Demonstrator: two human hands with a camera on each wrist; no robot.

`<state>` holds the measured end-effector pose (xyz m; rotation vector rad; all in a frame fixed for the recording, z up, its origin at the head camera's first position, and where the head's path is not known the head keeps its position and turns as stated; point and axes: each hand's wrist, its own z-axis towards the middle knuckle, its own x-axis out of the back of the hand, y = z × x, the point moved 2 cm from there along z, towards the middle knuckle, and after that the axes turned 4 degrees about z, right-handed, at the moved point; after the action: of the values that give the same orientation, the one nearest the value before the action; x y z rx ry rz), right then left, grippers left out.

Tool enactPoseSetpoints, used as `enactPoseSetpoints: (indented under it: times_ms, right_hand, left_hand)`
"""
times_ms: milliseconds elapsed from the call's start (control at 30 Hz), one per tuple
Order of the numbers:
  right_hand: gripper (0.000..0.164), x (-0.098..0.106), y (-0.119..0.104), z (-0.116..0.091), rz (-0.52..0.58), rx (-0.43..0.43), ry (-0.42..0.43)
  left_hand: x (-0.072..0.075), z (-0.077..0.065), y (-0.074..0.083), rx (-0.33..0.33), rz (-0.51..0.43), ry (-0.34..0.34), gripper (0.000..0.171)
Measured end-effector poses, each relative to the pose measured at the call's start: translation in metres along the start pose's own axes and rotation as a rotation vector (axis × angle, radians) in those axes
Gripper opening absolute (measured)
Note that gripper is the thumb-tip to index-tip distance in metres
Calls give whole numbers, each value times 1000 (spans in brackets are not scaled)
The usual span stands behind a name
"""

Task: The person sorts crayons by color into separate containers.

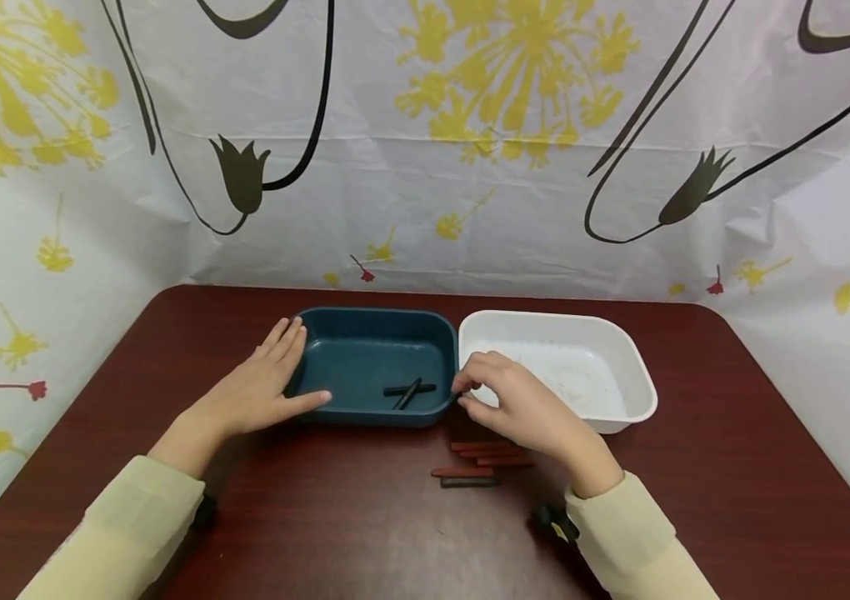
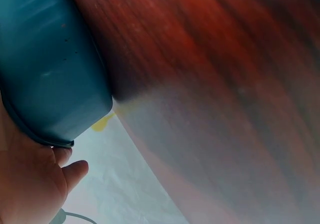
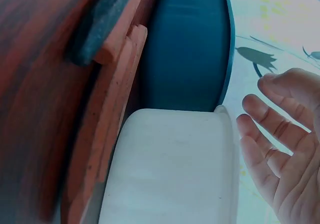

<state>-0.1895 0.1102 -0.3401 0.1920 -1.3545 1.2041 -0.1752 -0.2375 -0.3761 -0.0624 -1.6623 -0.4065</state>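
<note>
Two black sticks [image 1: 409, 391] lay crossed in the blue tray [image 1: 353, 354]; a third black stick [image 1: 468, 482] lay on the surface [image 1: 320, 517] against red sticks [image 1: 481, 447], which crowded it. They looked light, stiff, probably brittle: best pinched gently mid-length. The left hand [image 1: 256, 390] rested straight-fingered at the blue rim. Whether the right hand [image 1: 518, 404], beside the white tray [image 1: 582, 367], had anything in its grip could not be told.

We see smooth, plastic-looking walls on the blue tray [image 1: 350, 354] at left and the white tray [image 1: 593, 375] at right, a polished, wood-grained table [image 1: 305, 517], a creased, paper-like far sheet [image 1: 380, 133], matt cloth sleeves [image 1: 132, 521], and matt red sticks [image 1: 462, 472].
</note>
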Motion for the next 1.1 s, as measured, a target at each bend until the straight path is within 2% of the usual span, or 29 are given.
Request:
enactPoseSetpoints:
  times_ms: [133, 500, 900, 1100]
  right_hand:
    - [10, 0, -2, -5, 4, 1, -13]
    - [11, -2, -7, -21, -71, 17, -39]
    - [10, -12, -12, -36, -47, 21, -149]
    - [8, -20, -13, -38, -70, 17, -190]
  left_hand:
    - [1, 0, 0, -3, 7, -4, 109]
    - [1, 1, -1, 0, 15, -4, 109]
    - [1, 1, -1, 0, 12, -7, 109]
    - [1, 2, -1, -1, 15, -8, 109]
